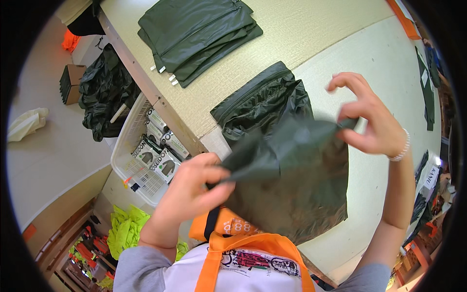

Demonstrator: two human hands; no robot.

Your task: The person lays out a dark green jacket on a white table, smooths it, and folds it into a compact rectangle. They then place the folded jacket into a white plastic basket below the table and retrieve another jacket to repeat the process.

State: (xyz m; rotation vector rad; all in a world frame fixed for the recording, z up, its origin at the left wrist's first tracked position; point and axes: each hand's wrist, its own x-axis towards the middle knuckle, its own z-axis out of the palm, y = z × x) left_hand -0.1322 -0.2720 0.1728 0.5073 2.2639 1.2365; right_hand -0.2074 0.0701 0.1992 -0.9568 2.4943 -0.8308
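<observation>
A dark green, shiny waterproof garment (292, 194) is stretched between my hands above the table, its upper edge smeared by motion. My left hand (194, 182) is closed on its left corner, thumb against bent fingers. My right hand (372, 117) pinches the opposite corner between thumb and finger, the other fingers curled and raised. The cloth hangs toward my body over the table's near part. Just beyond it, a crumpled dark green piece with a straight hemmed edge (262, 92) lies on the table; whether it belongs to the same garment I cannot tell.
A stack of folded dark green garments (199, 39) with small white tags lies at the far left of the table (335, 29). Left of the table are a white plastic basket (116, 160) of packaged garments, a dark heap (104, 87), a cardboard box (76, 82) and fluorescent yellow clothing (125, 228).
</observation>
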